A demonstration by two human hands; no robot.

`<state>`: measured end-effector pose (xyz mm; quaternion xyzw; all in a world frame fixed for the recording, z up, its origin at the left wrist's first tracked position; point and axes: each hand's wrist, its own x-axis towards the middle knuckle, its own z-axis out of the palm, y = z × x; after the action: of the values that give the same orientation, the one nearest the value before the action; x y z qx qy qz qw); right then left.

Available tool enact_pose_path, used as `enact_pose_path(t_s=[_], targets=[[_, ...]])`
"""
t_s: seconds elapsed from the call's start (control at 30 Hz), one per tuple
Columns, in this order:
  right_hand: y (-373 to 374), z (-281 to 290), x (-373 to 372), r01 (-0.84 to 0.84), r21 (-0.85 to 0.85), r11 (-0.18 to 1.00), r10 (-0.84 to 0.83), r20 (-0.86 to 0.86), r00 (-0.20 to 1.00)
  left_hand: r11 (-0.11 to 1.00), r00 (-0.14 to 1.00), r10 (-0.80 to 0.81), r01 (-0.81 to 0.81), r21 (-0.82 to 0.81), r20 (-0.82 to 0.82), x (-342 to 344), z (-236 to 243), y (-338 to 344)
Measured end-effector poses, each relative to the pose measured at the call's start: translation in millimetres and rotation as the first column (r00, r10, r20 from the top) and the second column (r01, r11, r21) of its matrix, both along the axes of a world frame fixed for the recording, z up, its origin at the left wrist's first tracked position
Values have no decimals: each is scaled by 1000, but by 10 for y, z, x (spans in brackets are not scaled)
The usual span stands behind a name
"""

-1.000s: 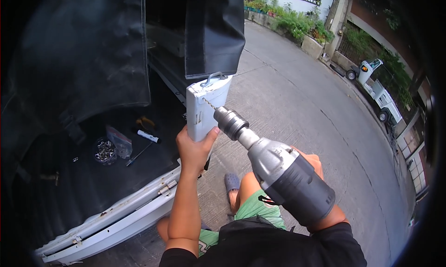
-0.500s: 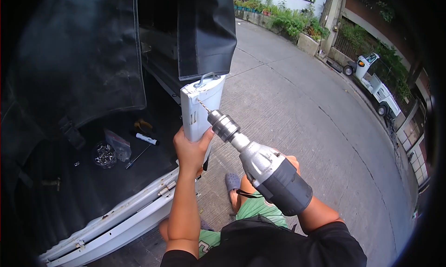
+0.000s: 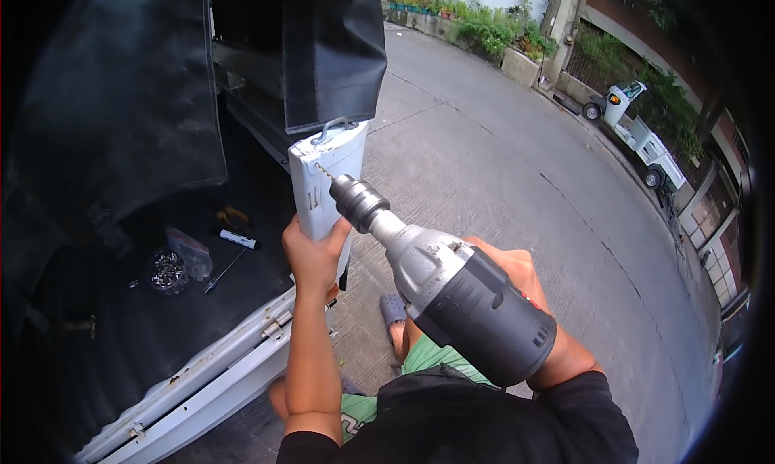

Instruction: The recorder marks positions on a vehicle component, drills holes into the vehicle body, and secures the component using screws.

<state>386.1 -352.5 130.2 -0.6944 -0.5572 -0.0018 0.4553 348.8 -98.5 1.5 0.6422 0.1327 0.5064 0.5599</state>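
In my right hand (image 3: pixel 517 274) is a power drill (image 3: pixel 484 310) with a grey and black body, its handle mostly hidden beneath. A thin drill bit (image 3: pixel 324 172) runs from the silver chuck (image 3: pixel 359 201) to the upper face of a white metal post (image 3: pixel 323 201); the tip meets the post, though I cannot tell how deep. My left hand (image 3: pixel 315 254) wraps round the post lower down, thumb on the near side and the other fingers partly hidden. On top of the post is a metal loop (image 3: pixel 333 127), under a hanging black cover flap (image 3: pixel 335 60).
On the dark vehicle bed (image 3: pixel 242 319) lie a tub of small metal fasteners (image 3: pixel 168 272), a plastic bag (image 3: pixel 190 254), a white marker (image 3: pixel 239 239), a thin screwdriver (image 3: pixel 226 272) and yellow-handled pliers (image 3: pixel 234 216). A white hinged side panel (image 3: pixel 218 383) edges the bed. A small white vehicle (image 3: pixel 642 141) stands across the road.
The drill's rear has swung closer to me and lower, with more of my right hand showing. The whole view has shifted, so the post appears further left. My left hand keeps its hold.
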Motion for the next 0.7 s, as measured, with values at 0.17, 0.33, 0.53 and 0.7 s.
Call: enact_pose_path(t_s=[0.17,0.33,0.53,0.7], targets=[[-30,10,35,0,-1,1000,0,-21,1000,1000,999,9,-9,6,-34,-7,44,-20],[-20,-94,113,-29,-3,1000,29,15,999,999,1000,-21,21,29,-19,-26,-2,14],[-7,-191,72,-48,68,997,40,111,993,989,989,-145,146,19,-31,-44,-54,112],[-52,-112,-110,-98,40,994,105,-317,943,954,948,-299,295,-50,-111,-101,-185,252]])
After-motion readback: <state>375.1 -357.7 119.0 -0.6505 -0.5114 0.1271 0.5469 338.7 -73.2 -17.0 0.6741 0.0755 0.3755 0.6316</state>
